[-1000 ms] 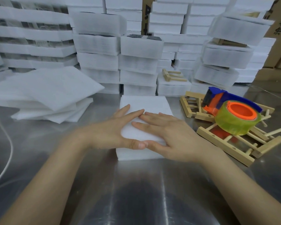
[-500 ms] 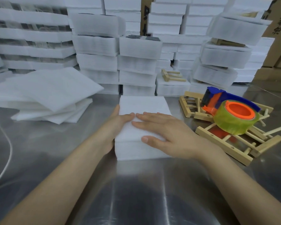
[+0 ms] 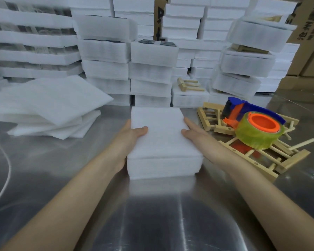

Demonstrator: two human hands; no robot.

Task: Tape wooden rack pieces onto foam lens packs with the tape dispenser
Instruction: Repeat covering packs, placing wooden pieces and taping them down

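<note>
View down onto a shiny metal table [image 3: 152, 220]. Nearest, two bare forearms reaching forward from the bottom corners. At centre, just beyond, a white foam lens pack [image 3: 161, 142] on the table, held from both sides. Left hand [image 3: 130, 136] clamped on its left edge, thumb over the top, one finger straight along the side, the rest hidden. Right hand [image 3: 193, 133] clamped likewise on its right edge, thumb on top, fingers along the side. Contents hidden by the foam.

To the right, near the right wrist but apart from it, wooden rack pieces [image 3: 248, 160] lying in a loose heap. On top of them, a tape dispenser [image 3: 246, 106] with a blue body, holding a roll of yellowish clear tape [image 3: 257, 140] on an orange hub. To the left, a white cord [image 3: 6, 169] curving across the metal, and farther back a slumped pile of loose foam sheets [image 3: 49, 105].

Behind everything, a wall of stacked foam packs [image 3: 150, 69], some tilted at the right. On one low stack, another wooden piece [image 3: 188, 84] lying flat. On a taller stack, small dark items [image 3: 157, 42], too blurred to name. At far right, brown cardboard boxes [image 3: 312, 51].
</note>
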